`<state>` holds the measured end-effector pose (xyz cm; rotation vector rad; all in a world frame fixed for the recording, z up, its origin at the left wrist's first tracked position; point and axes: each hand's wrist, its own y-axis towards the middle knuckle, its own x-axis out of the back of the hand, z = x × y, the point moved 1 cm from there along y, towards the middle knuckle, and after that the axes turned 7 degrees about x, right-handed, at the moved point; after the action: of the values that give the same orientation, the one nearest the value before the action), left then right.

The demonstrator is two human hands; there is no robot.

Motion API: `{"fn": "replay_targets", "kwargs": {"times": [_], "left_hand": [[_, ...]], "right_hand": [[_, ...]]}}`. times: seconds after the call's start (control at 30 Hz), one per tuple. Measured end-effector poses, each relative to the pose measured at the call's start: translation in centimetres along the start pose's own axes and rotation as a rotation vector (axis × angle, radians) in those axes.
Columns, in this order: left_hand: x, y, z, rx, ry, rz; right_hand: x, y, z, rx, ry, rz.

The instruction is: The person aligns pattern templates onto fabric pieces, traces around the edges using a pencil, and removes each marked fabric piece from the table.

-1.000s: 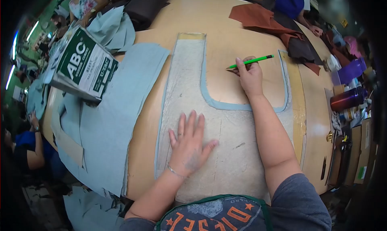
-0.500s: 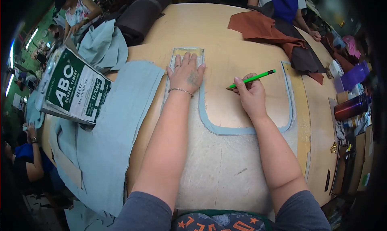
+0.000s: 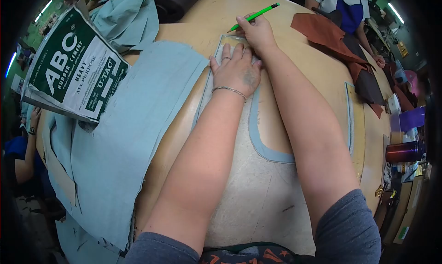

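My left hand [image 3: 235, 75] lies flat with fingers spread on the upper left arm of a greyish, U-shaped pattern sheet [image 3: 244, 195], pressing it to the table. Light blue material [image 3: 271, 154] shows as a border along the sheet's inner curve. Just beyond my left fingertips, my right hand [image 3: 258, 34] is closed around a green pencil [image 3: 260, 14]. The pencil's point is at the top edge of the sheet; whether it touches is hard to tell. My right forearm passes over the sheet's cutout and hides part of its right side.
A rubber cement tin [image 3: 76, 66] stands at left on light blue material [image 3: 124, 126]. A dark roll [image 3: 175, 4] lies behind. At far right are rust-brown pieces [image 3: 322, 40], a co-worker in a blue apron [image 3: 348, 15], a purple container [image 3: 409, 120] and a tumbler [image 3: 404, 151].
My right hand has moved with the pencil up and left, from over the cutout to the sheet's top edge. The left hand stays flat on the sheet. The camera view has shifted.
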<state>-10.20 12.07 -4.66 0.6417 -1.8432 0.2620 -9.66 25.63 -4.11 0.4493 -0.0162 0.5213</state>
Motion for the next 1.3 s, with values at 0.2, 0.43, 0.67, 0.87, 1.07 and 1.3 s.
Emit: {"fn": "replay_targets", "kwargs": {"times": [0.2,0.43,0.67,0.87,1.07,1.3], "left_hand": [[-0.2,0.2,0.0,0.008,-0.001,0.001],[-0.3,0.2,0.1,0.006,-0.005,-0.009],[-0.1,0.1,0.1,-0.002,-0.022,0.004],[-0.1,0.0,-0.1,0.007,0.007,0.003],[-0.3,0.3,0.2,-0.003,-0.029,0.027],[0.1,0.3,0.1,0.011,-0.024,0.035]], "right_hand": [[-0.5,0.2,-1.1,0.031,-0.151,0.044],[0.6,0.1,-1.0,0.009,-0.129,0.068],[0.7,1.1,-1.3,0.12,-0.39,0.181],[2.6,0.7,-0.8,0.032,-0.318,0.163],[3.8,-0.9,-0.3,0.025,-0.414,0.038],[7.9,-5.0,0.5,-0.001,-0.015,-0.205]]}}
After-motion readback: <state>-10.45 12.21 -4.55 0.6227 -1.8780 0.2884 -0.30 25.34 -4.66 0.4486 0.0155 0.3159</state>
